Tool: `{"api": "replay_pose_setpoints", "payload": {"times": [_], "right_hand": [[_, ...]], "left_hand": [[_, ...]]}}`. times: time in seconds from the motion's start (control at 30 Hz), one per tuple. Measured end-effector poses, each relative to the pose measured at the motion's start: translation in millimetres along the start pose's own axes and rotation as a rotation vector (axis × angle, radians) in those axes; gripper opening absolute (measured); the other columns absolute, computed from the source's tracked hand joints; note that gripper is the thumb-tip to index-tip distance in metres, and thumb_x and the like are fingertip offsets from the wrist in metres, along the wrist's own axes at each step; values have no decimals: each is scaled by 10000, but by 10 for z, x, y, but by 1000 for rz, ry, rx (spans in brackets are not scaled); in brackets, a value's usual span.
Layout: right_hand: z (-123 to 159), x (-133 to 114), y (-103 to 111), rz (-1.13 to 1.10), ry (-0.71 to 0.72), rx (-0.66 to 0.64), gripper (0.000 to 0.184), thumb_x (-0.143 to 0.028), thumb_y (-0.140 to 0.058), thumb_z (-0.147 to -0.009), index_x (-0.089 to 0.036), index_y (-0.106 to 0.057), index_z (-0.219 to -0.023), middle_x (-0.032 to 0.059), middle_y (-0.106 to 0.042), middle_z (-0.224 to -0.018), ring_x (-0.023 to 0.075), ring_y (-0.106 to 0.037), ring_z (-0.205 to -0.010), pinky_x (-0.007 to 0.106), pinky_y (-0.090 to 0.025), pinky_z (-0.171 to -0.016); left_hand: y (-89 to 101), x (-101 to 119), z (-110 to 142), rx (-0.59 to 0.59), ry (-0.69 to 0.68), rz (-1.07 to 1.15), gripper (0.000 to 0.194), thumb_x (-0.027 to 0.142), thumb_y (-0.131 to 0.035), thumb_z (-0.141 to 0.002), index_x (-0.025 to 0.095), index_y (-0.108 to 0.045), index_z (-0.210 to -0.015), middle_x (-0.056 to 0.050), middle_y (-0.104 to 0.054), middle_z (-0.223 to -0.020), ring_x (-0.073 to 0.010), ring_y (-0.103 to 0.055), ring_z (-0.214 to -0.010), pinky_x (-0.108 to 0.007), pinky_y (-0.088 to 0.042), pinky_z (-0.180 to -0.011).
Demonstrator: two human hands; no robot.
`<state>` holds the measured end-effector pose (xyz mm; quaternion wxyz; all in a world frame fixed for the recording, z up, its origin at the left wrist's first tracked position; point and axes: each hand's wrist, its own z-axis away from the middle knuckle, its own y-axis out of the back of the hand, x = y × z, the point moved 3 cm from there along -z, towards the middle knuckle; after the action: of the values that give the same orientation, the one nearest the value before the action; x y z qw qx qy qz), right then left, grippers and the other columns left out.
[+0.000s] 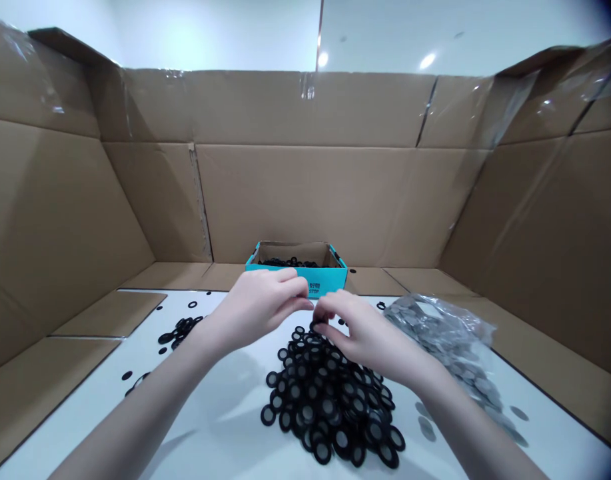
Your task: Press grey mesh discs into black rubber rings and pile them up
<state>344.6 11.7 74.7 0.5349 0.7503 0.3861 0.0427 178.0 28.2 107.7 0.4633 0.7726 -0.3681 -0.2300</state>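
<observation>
My right hand (355,330) pinches a black ring (316,327) at the far edge of a large pile of black rings with grey centres (330,393). Just left of it, my left hand (265,303) hangs above the table with thumb and fingertips brought together; whether anything small sits between them I cannot make out. The two hands' fingertips are close but apart. Behind them stands an open turquoise box (285,277) holding many black pieces. Plain black rings (180,330) lie loosely left of my left forearm.
A clear plastic bag of grey discs (435,327) lies at the right, with loose grey discs (425,427) spilled near my right forearm. Cardboard walls (310,200) enclose the white table (210,427) at the back and both sides. Several black pieces are scattered near the box.
</observation>
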Motion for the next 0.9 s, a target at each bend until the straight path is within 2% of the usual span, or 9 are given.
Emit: {"api": "replay_pose_setpoints", "payload": {"times": [0.07,0.17,0.27,0.33,0.4,0.5,0.6,0.7,0.9], "right_hand": [[23,84,-94,46,-66,-207,143,-82,-625,-784,-214,-616,-839,8,-675,-745,178,-600,-696,270,-407,-587],[44,195,-245,85,-113,-366,226,-35,-701,-681,-214,-635,-801,-23,-651,-650,151,-587,-604,229,-353,-504],[35,264,-355,110,-129,-390,226,-12,-727,-622,-207,-621,-667,-31,-625,-595,135,-560,-551,216,-316,-469],[22,287,-378,131,-150,-391,212,-22,-729,-619,-207,-632,-654,-15,-640,-624,147,-571,-578,222,-316,-481],[8,291,-351,148,-170,-387,181,-71,-754,-614,-207,-652,-675,12,-670,-698,179,-601,-658,237,-335,-520],[16,285,-252,153,-201,-382,109,-199,-758,-666,-206,-676,-738,45,-701,-807,216,-623,-768,261,-372,-591],[108,311,-145,147,-247,-363,92,-296,-637,-804,-218,-680,-824,43,-712,-846,202,-627,-785,269,-403,-641],[321,439,-67,160,-320,-357,137,-331,-593,-833,-222,-674,-852,37,-715,-848,189,-628,-762,264,-416,-637],[978,1009,91,301,-574,-283,156,-303,-557,-834,-188,-660,-818,76,-721,-841,229,-645,-763,291,-412,-611]], "left_hand": [[17,-130,1,-75,123,9,254,381,-451,-972,203,-564,-830,5,-634,-830,-140,-561,-710,-240,-333,-602],[-88,-470,53,-378,417,-109,229,416,-461,-956,229,-580,-898,-6,-672,-921,-184,-608,-835,-264,-365,-646],[-271,-845,144,-601,572,-166,157,341,-617,-869,186,-632,-883,-67,-684,-936,-242,-631,-893,-309,-426,-690],[-403,-1076,230,-754,671,-186,193,314,-702,-812,144,-650,-889,-91,-678,-952,-248,-638,-895,-345,-483,-728],[-508,-1258,323,-890,749,-189,236,330,-633,-888,128,-636,-1010,-77,-656,-1024,-202,-636,-910,-373,-529,-790],[-618,-1432,447,-1038,813,-167,275,324,-580,-932,139,-601,-1133,-83,-628,-1123,-201,-632,-970,-395,-546,-835],[-719,-1529,543,-1135,834,-121,304,317,-582,-930,141,-582,-1178,-91,-616,-1156,-213,-629,-992,-405,-549,-839],[-810,-1596,602,-1180,848,-89,317,312,-582,-931,142,-572,-1198,-96,-606,-1177,-219,-624,-1007,-412,-547,-845],[-848,-1682,634,-1149,847,-47,323,312,-580,-931,143,-567,-1207,-99,-599,-1194,-222,-619,-1020,-419,-544,-853]]}}
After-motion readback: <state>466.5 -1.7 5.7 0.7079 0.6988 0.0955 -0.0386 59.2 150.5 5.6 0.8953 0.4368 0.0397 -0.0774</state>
